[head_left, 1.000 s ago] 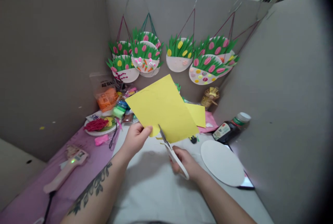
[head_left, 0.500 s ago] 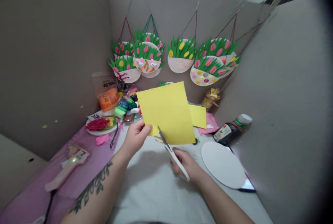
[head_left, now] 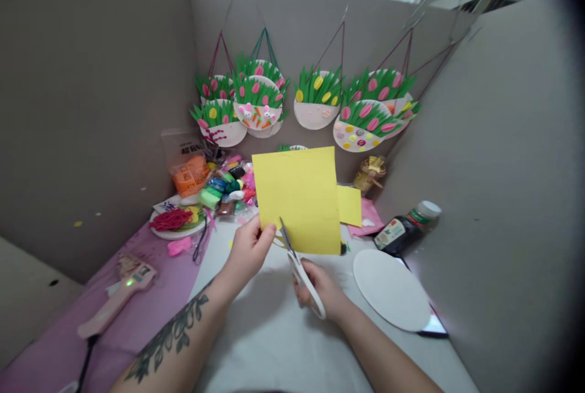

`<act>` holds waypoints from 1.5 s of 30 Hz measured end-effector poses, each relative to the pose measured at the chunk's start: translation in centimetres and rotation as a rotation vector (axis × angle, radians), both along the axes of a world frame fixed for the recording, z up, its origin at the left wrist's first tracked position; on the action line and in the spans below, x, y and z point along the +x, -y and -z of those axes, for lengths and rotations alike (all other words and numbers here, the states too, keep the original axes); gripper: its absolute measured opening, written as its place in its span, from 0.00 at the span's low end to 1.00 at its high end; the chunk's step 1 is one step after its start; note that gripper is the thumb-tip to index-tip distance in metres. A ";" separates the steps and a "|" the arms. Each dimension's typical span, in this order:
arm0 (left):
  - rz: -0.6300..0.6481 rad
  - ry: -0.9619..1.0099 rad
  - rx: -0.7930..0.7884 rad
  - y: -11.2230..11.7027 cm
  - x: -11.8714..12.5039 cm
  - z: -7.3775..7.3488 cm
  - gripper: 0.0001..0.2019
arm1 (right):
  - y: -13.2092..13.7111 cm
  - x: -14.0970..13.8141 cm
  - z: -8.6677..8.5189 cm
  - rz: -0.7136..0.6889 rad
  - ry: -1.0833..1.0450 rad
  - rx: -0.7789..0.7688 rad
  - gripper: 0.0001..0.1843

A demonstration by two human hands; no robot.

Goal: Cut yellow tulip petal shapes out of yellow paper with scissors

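My left hand [head_left: 249,251] pinches the lower left corner of a yellow paper sheet [head_left: 299,198] held up over the table. My right hand [head_left: 320,286] grips white-handled scissors [head_left: 301,274] whose blades enter the sheet's bottom edge just right of my left thumb. A thin yellow strip curls from the cut beside the blades. The sheet stands nearly square to me and hides part of the supplies behind it.
A white paper plate [head_left: 390,288] lies at the right over a phone [head_left: 434,326]. A dark bottle [head_left: 404,228], a pink glue gun [head_left: 116,295], clay packs [head_left: 223,189], a second yellow sheet [head_left: 350,205] and hanging plate baskets [head_left: 315,100] surround the grey table [head_left: 269,344].
My left hand has turned the yellow sheet clockwise from a tilted diamond to nearly upright. The scissors stay at its bottom edge and both hands have shifted slightly right.
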State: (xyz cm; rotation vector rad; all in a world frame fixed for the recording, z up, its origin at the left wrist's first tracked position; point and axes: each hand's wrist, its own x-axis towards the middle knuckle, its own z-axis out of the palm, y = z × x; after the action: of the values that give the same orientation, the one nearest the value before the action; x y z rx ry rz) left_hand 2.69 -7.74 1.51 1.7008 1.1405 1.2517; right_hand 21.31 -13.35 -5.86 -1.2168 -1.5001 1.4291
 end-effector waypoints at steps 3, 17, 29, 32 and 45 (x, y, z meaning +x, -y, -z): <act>0.019 -0.016 0.012 0.1 0.0 -0.2 0.12 | 0.0 -0.1 -0.2 -0.024 -0.038 0.002 0.13; 0.061 -0.001 0.002 0.1 -0.4 -0.4 0.12 | 0.1 0.1 -0.9 -0.041 -0.018 0.025 0.15; 0.119 -0.024 -0.021 0.2 -0.9 -1.5 0.11 | 0.2 0.4 -2.2 -0.055 0.077 0.063 0.14; 0.132 -0.048 -0.025 0.1 -1.1 -1.7 0.10 | 0.1 0.6 -2.3 -0.062 0.085 0.048 0.13; 0.181 -0.048 -0.041 -0.2 -1.5 -1.9 0.11 | 0.2 0.7 -2.2 -0.101 0.071 0.058 0.12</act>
State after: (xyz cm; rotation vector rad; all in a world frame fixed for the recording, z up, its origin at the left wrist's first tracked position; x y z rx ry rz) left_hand 1.24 -7.59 3.39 1.7690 1.0080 1.0748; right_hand 22.04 -13.52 -3.67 -1.1822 -1.6611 1.4107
